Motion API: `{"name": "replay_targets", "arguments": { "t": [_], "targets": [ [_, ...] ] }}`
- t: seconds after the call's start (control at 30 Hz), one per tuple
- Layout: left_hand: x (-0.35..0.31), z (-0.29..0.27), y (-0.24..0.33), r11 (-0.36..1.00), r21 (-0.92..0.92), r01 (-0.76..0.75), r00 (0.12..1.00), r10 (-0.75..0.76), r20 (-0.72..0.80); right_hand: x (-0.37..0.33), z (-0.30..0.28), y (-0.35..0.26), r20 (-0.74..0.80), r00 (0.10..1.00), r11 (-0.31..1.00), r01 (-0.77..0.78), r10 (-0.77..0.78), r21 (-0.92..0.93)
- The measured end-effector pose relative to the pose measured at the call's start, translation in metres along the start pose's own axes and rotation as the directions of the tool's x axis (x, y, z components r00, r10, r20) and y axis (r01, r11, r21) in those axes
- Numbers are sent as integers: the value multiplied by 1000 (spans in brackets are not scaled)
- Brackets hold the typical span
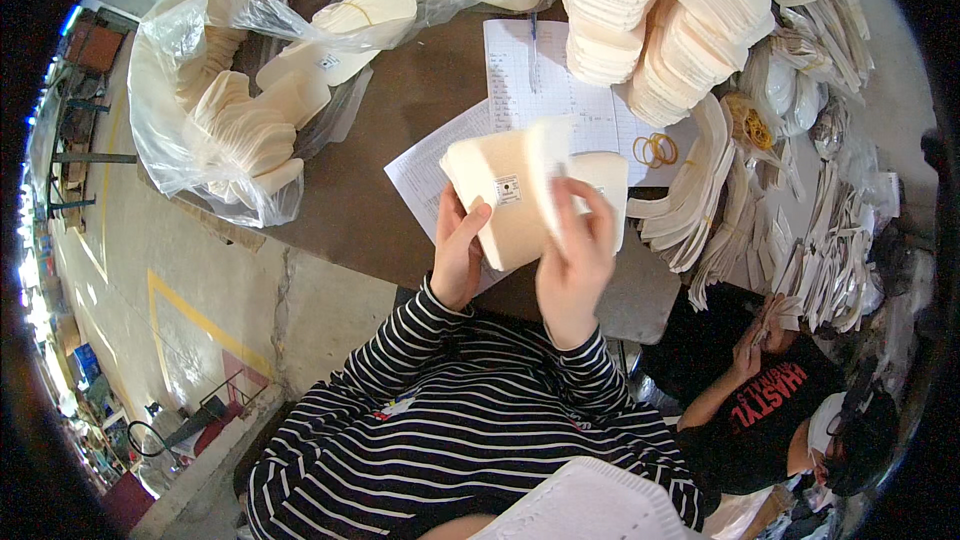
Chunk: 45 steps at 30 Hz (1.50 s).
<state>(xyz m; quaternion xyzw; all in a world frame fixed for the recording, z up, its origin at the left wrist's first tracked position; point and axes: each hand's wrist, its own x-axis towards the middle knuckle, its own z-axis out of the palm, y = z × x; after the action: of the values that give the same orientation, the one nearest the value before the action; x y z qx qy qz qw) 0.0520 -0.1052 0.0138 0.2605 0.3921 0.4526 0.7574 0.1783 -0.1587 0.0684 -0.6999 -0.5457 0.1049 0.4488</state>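
Note:
My left hand (460,250) grips the left edge of a thin stack of cream flat pieces (510,215) with rounded corners, thumb on top. A small square printed label shows on the uppermost face. My right hand (578,260) is at the stack's right side, blurred by motion, its fingers closed on a lifted cream piece (545,165) that stands up from the stack, also smeared. Behind that hand, another cream piece (608,175) shows its pale rounded end. The stack is held over the brown table (420,70), above some papers.
Written sheets (510,80) and a pen (533,50) lie beyond my hands, rubber bands (655,150) to their right. Banded cream bundles (690,30) are piled at the far right. A clear plastic bag (165,110) of similar pieces stands left. A co-worker (770,390) handles strips at right.

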Motion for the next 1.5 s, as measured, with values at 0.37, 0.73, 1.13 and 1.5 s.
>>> {"name": "replay_targets", "arguments": {
  "t": [0.37,0.73,1.13,1.5],
  "targets": [
    [-2,-9,5,999,51,18,994,-12,-111,-7,8,10,286,945,909,27,-158,415],
    [16,-22,109,-219,835,-504,805,232,547,51,-65,79,-49,997,931,-77,64,-358],
    [26,-34,107,-141,875,-463,835,262,484,65,-41,152,-123,992,970,-20,-10,-243],
    [-8,-59,92,982,67,175,932,-187,310,36,-58,82,156,898,301,-295,411,907]
  ]
}}
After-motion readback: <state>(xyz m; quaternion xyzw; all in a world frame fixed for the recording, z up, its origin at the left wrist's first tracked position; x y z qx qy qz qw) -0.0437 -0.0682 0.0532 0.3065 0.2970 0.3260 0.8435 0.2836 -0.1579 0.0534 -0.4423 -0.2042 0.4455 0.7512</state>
